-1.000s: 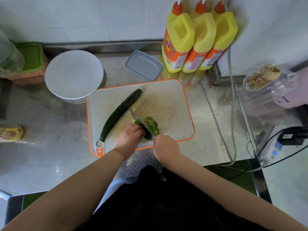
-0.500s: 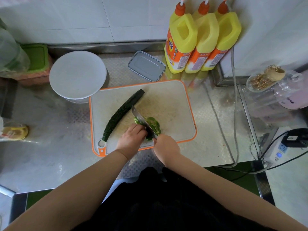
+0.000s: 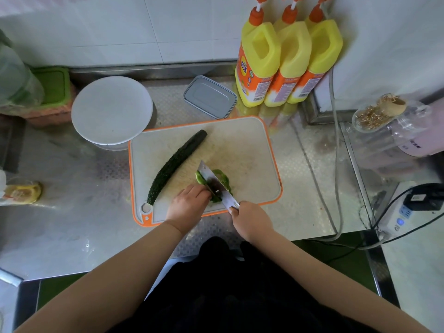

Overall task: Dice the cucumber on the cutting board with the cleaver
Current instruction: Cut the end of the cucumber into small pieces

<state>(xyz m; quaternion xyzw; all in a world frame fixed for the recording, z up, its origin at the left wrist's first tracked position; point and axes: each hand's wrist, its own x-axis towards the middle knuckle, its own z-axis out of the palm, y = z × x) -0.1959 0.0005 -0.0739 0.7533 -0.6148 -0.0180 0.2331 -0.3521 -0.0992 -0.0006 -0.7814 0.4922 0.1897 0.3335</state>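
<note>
Near the front edge of the cutting board [image 3: 252, 150], the right hand [image 3: 252, 221] is wrapped round the cleaver [image 3: 213, 182] at its handle, blade angled away toward the board's middle and edge down in a small heap of bright green pieces [image 3: 222, 175]. Whether those pieces are cucumber or some other vegetable cannot be told. The left hand [image 3: 189, 204] sits just left of the blade with its fingers curled down onto the green pieces, knuckles toward the steel; that hold likely pins the pieces and keeps fingertips tucked back from the edge.

The cucumber [image 3: 176, 165] lies whole and uncut on the left half of the board, slanting from the front-left corner toward the back middle, apart from both hands and just clear of the blade tip. It seems parked there to leave the right half free for chopping, so the dicing of it looks not yet begun.

Behind the board on the steel counter [image 3: 72, 224] stand three yellow detergent bottles [image 3: 286, 63] at the back, a grey lidded container [image 3: 210, 97] beside them, and a white round lid [image 3: 111, 110] touching the board's back-left corner. A power strip [image 3: 403, 215] lies at the right edge.
</note>
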